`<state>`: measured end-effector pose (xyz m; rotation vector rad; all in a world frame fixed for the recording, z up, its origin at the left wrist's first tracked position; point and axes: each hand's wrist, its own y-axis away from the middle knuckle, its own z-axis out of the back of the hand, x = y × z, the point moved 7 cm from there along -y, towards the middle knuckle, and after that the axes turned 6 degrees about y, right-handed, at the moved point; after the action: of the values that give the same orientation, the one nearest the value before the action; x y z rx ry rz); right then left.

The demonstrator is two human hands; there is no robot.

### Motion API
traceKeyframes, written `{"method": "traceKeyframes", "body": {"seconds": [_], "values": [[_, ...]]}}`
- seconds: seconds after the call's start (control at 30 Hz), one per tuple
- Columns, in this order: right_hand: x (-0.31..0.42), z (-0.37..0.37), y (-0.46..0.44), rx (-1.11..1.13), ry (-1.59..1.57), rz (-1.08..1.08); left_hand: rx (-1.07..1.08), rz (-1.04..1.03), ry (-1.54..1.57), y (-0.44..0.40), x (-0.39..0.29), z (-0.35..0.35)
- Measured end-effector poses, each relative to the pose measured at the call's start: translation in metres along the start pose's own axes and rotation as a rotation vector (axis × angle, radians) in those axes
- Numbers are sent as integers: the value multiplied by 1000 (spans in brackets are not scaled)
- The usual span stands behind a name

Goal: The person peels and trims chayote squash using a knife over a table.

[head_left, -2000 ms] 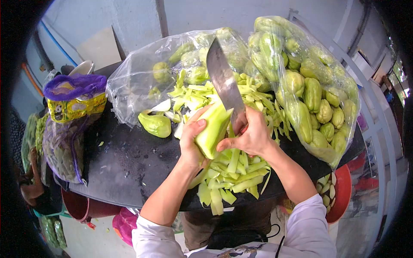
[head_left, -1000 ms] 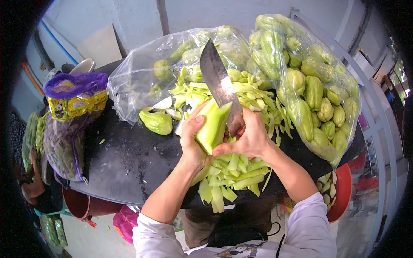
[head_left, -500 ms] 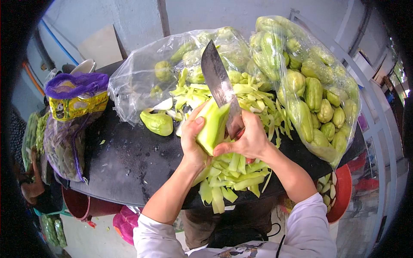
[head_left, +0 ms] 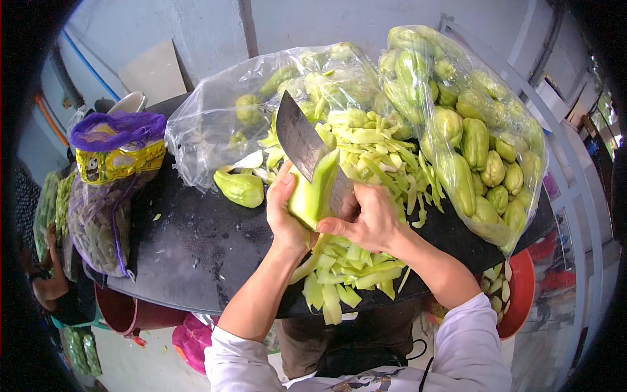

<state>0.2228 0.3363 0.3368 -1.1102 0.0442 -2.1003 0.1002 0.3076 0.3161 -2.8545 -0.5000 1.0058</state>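
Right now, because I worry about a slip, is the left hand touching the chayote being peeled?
Touching. The head view shows the left hand wrapped around the side of the chayote, its thumb against the pale surface.

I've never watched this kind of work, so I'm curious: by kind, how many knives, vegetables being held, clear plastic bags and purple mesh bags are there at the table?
Knife: 1
Held green vegetable: 1
Clear plastic bags: 2 (left bag, right bag)
Purple mesh bag: 1
Total: 5
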Motion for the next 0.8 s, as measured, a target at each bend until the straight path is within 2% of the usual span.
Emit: {"method": "traceKeyframes", "body": {"seconds": [0.47, 0.57, 0.6, 0.63, 0.67, 0.73, 0.77, 0.8], "values": [[12, -5, 5, 26, 96, 59, -164, 98, 11, -3, 13, 25], [12, -4, 5, 0, 142, 108, -254, 265, 194, -2, 22, 28], [13, -3, 4, -24, 122, 124, -253, 165, 206, -8, 16, 25], [7, 0, 1, -24, 121, 128, -323, 221, 330, -7, 16, 18], [-10, 9, -5, -46, -31, 26, -324, 216, 331, -8, 14, 21], [-30, 21, -10, -65, -250, -217, -87, 349, 287, -8, 17, 15], [-36, 26, -10, -64, -317, -355, -86, 349, 287, -8, 18, 15], [-43, 24, -12, -17, -430, -377, -57, 343, 217, -7, 19, 13]]}}
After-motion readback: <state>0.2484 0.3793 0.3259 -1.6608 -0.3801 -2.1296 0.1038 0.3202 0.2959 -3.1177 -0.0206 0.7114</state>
